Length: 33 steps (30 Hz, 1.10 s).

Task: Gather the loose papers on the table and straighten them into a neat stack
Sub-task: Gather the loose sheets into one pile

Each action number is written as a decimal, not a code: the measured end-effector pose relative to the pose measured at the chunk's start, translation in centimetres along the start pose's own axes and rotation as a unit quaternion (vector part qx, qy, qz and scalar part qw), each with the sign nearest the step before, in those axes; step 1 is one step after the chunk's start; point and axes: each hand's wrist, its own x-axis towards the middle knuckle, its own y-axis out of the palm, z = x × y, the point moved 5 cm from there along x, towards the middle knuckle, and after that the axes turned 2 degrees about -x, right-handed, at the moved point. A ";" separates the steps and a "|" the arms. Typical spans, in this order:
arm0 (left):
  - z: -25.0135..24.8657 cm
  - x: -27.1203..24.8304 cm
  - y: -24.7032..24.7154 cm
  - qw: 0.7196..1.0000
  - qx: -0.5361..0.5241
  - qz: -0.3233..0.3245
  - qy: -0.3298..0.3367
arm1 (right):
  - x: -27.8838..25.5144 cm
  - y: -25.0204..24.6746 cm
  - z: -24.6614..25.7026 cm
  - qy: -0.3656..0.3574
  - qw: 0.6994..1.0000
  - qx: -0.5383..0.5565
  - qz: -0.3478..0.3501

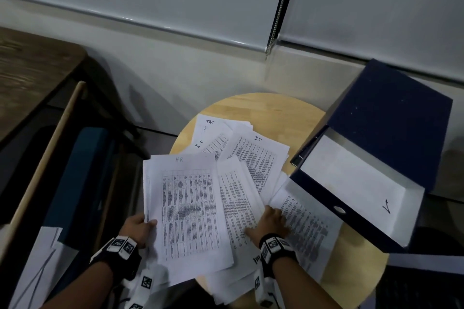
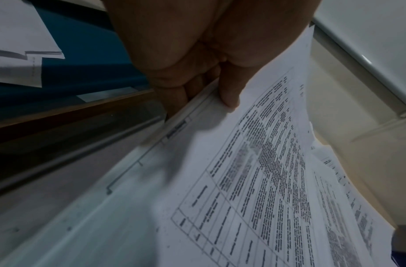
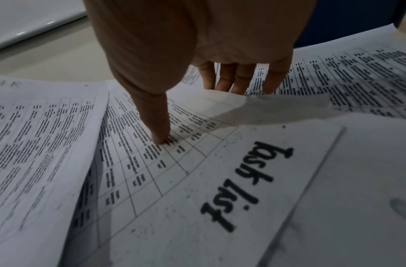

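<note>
round wooden table up against a pale wall, with a big navy box file sitting open on its right edge, lid tipped back and the white lining showing. left of the table there's a blue chair with a sheet lying on it.

the papers are still a mess, fanned all over the tabletop and overlapping at odd angles, mostly printed tables. a couple have "i.t" scribbled on top, one at the back says "tas" something, and some hang over the near edge.

the hr stack is the bunch on the left, sticking out past the table's left edge. left hand has it pinched at the left side, thumb on top and fingers curled under the edge, you can see that clearly in the left wrist view.

right hand is lying flat on the sheets in the middle, fingers straight and spread, thumb tip pressing on a sheet marked "task list". not gripping anything, just pressing down. the fingertips seem to dip behind a paper edge.
</note>
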 end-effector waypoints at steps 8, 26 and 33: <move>-0.2 -0.4 0.5 1.000 -0.001 0.006 0.001 | -0.1 -0.3 -0.1 -0.008 0.993 0.119 0.007; -6.2 -1.2 -0.7 0.996 -0.061 -0.020 0.066 | -7.6 -22.6 1.7 -0.205 0.871 0.407 -0.185; -13.0 -3.4 2.8 0.971 -0.164 0.103 0.137 | -3.9 -17.2 3.4 -0.176 0.878 0.444 -0.009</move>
